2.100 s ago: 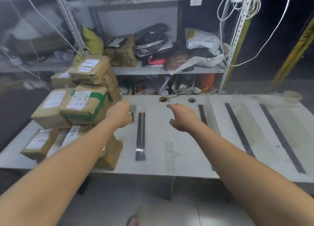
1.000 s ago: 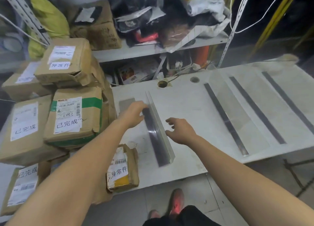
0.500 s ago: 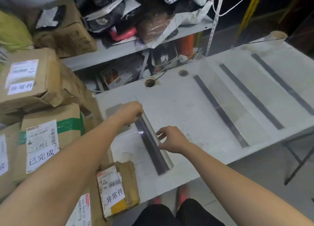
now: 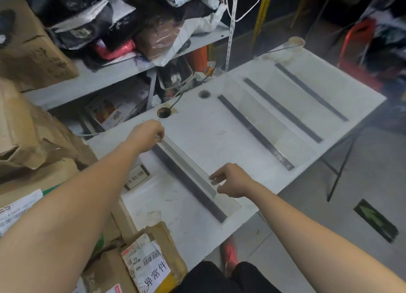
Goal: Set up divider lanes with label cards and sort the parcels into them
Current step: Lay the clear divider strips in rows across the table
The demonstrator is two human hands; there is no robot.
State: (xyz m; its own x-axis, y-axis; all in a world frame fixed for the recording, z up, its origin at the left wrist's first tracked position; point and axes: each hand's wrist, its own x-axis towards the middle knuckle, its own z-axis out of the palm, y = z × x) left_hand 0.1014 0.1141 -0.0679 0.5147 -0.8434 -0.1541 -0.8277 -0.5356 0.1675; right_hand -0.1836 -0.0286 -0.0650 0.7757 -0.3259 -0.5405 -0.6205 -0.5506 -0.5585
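A clear divider with a dark base strip (image 4: 191, 182) stands on the white table (image 4: 211, 136), running from far left to near right. My left hand (image 4: 146, 132) pinches its far top end. My right hand (image 4: 230, 180) pinches its near top edge. A label card (image 4: 136, 178) with handwriting lies on the table left of the divider, partly under my left forearm. Three more dividers (image 4: 256, 132) (image 4: 282, 110) (image 4: 310, 91) stand further right. Brown parcels (image 4: 149, 264) (image 4: 33, 138) are piled at the left.
A metal shelf (image 4: 114, 72) crammed with bags and boxes runs behind the table. Two cable holes (image 4: 163, 112) (image 4: 204, 94) sit near the table's back edge. A tape roll (image 4: 296, 42) rests at the far corner. The table's near edge drops to the floor by my feet.
The view has swung right and closer. My right hand slid toward the divider's near end and my left hand rose onto its far top edge. The label card has come into view.
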